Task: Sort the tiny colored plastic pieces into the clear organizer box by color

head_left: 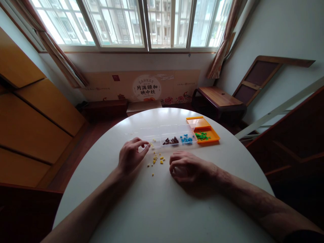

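My left hand (132, 154) reaches to the near edge of a clear divided box (162, 145). Its thumb and forefinger come together beside a compartment with a few pale yellow pieces (152, 145); whatever lies between the tips is too small to make out. My right hand (187, 167) rests on the table with its fingers curled in, hiding anything inside. Small yellow pieces (155, 158) lie loose on the table between the hands. Other compartments hold dark brown pieces (171, 141) and blue pieces (186, 139).
An orange box (215, 137) with its lid open adjoins the clear box's right end, with green pieces (201, 136) inside. Everything stands on a round white table (157, 209). Beyond its far edge are a wooden stool (220, 96) and a window wall.
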`<state>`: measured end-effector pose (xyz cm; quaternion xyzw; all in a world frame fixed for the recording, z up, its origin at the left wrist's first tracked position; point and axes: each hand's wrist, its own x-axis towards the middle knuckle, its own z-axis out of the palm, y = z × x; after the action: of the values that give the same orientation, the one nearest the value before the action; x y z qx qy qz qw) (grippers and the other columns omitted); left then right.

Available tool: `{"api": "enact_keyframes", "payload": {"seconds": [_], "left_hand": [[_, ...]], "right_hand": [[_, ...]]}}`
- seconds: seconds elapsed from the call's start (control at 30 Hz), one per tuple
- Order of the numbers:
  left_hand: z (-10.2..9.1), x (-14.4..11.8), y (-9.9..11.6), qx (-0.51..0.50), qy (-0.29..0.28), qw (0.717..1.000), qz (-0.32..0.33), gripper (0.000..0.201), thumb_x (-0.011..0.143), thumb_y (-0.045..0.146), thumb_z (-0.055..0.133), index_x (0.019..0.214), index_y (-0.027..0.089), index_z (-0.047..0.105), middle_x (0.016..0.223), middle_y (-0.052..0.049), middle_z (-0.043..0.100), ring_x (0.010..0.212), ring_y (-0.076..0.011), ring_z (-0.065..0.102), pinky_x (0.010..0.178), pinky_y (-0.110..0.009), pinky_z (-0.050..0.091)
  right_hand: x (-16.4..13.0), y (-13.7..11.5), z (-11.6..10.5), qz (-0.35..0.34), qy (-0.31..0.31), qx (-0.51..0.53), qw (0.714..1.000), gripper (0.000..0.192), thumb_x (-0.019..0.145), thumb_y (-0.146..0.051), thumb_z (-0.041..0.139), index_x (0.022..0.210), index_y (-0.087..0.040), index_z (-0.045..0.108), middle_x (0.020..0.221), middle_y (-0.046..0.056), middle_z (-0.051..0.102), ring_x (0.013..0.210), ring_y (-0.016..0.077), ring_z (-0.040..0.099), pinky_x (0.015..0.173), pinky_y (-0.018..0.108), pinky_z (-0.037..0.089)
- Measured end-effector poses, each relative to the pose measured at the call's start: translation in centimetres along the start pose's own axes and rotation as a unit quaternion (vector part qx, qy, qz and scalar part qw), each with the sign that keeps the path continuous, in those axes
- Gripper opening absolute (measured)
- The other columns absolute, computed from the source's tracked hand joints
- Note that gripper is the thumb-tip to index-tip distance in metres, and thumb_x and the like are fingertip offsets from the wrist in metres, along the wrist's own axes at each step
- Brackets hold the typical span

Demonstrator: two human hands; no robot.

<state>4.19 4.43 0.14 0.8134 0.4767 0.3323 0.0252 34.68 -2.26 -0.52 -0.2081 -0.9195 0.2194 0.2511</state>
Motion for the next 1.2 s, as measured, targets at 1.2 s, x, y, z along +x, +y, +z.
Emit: {"api": "enact_keyframes", "payload": {"seconds": [1.2], "left_hand": [[0.8, -1.4, 2.8, -0.108, -0.059, 0.969, 0.215, 0.008, 0.101, 0.029, 0.076, 0.1, 0.027, 0.083, 0.094, -0.004, 0.079, 0.082, -0.0168, 0.074, 0.081, -0.033, 0.056]], "right_hand": [[1.5, 1.5, 1.1, 0.078, 0.234, 0.066, 0.967, 0.014, 0.11, -0.032, 0.066, 0.105, -0.02, 0.071, 0.103, 0.007, 0.066, 0.083, 0.0154, 0.063, 0.074, 0.029, 0.058]]}}
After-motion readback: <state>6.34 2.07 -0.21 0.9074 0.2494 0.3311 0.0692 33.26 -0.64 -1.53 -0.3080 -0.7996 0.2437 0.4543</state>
